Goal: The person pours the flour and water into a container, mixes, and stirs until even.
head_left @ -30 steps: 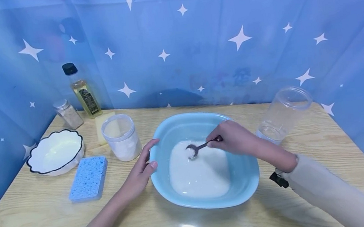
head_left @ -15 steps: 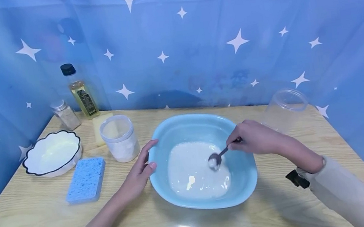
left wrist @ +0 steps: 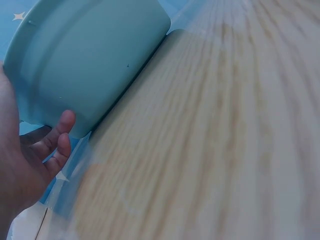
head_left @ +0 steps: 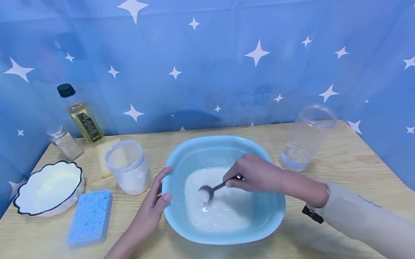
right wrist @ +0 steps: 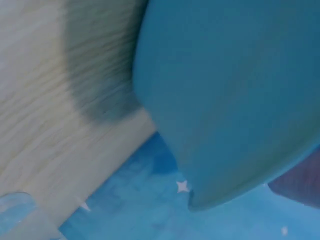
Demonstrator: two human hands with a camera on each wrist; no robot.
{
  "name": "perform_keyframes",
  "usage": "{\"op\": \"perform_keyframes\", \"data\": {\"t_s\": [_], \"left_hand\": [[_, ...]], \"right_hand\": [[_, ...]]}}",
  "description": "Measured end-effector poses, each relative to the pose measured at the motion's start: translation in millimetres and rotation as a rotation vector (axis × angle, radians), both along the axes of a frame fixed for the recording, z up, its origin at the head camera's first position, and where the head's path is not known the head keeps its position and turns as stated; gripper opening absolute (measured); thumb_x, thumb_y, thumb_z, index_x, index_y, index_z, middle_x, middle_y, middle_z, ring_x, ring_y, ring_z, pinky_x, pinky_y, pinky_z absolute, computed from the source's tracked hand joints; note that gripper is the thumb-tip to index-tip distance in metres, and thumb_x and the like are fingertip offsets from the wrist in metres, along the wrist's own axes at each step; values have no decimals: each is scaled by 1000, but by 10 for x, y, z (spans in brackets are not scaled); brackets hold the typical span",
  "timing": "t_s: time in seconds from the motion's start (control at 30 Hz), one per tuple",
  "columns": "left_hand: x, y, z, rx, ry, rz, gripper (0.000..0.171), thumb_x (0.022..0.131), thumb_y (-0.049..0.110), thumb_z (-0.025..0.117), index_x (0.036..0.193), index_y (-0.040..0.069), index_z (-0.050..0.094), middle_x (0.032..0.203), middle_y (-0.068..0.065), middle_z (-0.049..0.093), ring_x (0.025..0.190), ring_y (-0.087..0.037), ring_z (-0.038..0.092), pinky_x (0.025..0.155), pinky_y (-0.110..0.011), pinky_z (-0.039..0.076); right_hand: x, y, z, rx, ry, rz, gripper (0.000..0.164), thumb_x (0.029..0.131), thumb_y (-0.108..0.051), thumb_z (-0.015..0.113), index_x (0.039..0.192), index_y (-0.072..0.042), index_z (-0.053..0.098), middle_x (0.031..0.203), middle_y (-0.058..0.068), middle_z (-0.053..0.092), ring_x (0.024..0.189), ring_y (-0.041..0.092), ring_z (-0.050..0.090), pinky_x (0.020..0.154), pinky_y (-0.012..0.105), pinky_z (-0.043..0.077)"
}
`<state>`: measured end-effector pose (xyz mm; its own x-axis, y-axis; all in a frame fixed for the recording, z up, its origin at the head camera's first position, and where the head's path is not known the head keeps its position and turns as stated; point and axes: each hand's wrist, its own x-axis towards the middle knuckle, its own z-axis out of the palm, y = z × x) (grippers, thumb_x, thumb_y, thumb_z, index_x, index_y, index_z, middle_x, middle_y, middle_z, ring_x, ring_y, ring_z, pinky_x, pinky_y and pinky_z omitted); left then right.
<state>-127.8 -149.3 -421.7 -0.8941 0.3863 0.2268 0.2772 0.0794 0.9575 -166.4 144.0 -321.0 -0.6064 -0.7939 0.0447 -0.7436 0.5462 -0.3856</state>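
Observation:
A light blue plastic basin (head_left: 228, 237) stands on the table with a milky white liquid (head_left: 219, 215) in it. My left hand (head_left: 151, 207) grips the basin's left rim, thumb and index finger at the edge. In the left wrist view, some fingers (left wrist: 59, 150) are bent beside the basin's outer wall. My right hand (head_left: 254, 173) reaches over the basin and pinches the handle of a small dark spoon (head_left: 219, 186). The spoon's bowl is in the liquid near the middle left. In the right wrist view, the basin wall hides most of that hand.
Left of the basin are a clear jar (head_left: 131, 174) of white powder, a blue sponge (head_left: 90, 218), a scalloped white dish (head_left: 48, 190), a yellowish sponge (head_left: 105, 158), a shaker (head_left: 65, 144) and an oil bottle (head_left: 86, 123). A transparent container (head_left: 303, 141) stands behind right.
My right hand moves the spoon through the liquid, first to the right and then back left. My left hand keeps its place on the rim. The head view has shifted slightly.

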Motion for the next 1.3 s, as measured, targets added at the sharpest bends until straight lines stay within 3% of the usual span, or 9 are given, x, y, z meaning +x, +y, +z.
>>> {"op": "perform_keyframes", "data": {"t_s": [0.1, 0.2, 0.33, 0.43, 0.5, 0.7, 0.87, 1.13, 1.3], "left_hand": [[16, -28, 14, -4, -2, 12, 50, 100, 15, 40, 145, 27, 25, 134, -20, 38, 110, -39, 50, 76, -34, 54], [16, -39, 27, -5, 1, 6, 50, 100, 15, 40, 146, 26, 24, 134, -21, 38, 110, -39, 50, 76, -34, 54], [14, -47, 25, -4, -3, 4, 50, 100, 14, 40, 146, 26, 24, 134, -21, 38, 110, -39, 50, 76, -34, 54], [16, -53, 9, -3, 2, 2, 51, 100, 13, 40, 146, 24, 24, 134, -23, 37, 110, -40, 49, 76, -34, 54], [17, -52, -5, -4, 7, 0, 51, 99, 12, 39, 146, 23, 23, 135, -24, 37, 111, -42, 49, 76, -33, 54], [28, -26, -4, -1, -6, -14, 51, 99, 13, 39, 147, 24, 23, 137, -24, 35, 112, -42, 48, 77, -34, 54], [69, -60, 21, -24, -28, 37, 50, 100, 15, 40, 146, 28, 25, 138, -20, 35, 112, -41, 48, 77, -33, 54], [40, -10, -15, -15, -14, 3, 51, 100, 16, 39, 147, 28, 22, 143, -18, 30, 117, -40, 44, 81, -33, 52], [28, 2, 18, -19, -4, 18, 51, 100, 16, 40, 146, 30, 24, 142, -16, 31, 117, -39, 45, 80, -32, 53]], "right_hand": [[75, 62, 74, 27, -138, 27, 11, 88, -14, 64, 90, -12, 75, 65, -10, 61, 48, -2, 33, 46, 16, 29], [115, 184, 204, 85, -211, -16, 11, 87, -11, 65, 86, -13, 75, 66, -9, 63, 48, -1, 36, 46, 17, 31], [93, 309, 341, 177, -55, -154, 15, 84, -7, 66, 73, -16, 73, 62, -10, 59, 50, 3, 39, 46, 19, 34], [23, 304, 328, 208, 79, -265, 19, 84, -6, 65, 69, -15, 71, 58, -9, 54, 48, 6, 35, 44, 21, 31], [-35, 256, 274, 197, 122, -293, 21, 85, -5, 62, 69, -13, 71, 57, -6, 54, 47, 7, 32, 43, 21, 28], [-92, 19, 201, 107, 121, -273, 11, 87, -10, 65, 88, -10, 76, 73, -2, 67, 45, 6, 37, 43, 21, 30], [-85, -204, 167, -8, 97, -227, 13, 88, -13, 64, 94, -9, 75, 79, -1, 68, 45, 7, 33, 44, 22, 27], [-57, -335, -55, -84, 40, -228, 13, 89, -11, 63, 94, -9, 75, 84, 1, 70, 41, 5, 33, 44, 19, 30], [-71, -310, -17, -132, -32, -245, 15, 90, -10, 61, 95, -7, 74, 77, -1, 69, 42, 6, 35, 47, 20, 33]]}}
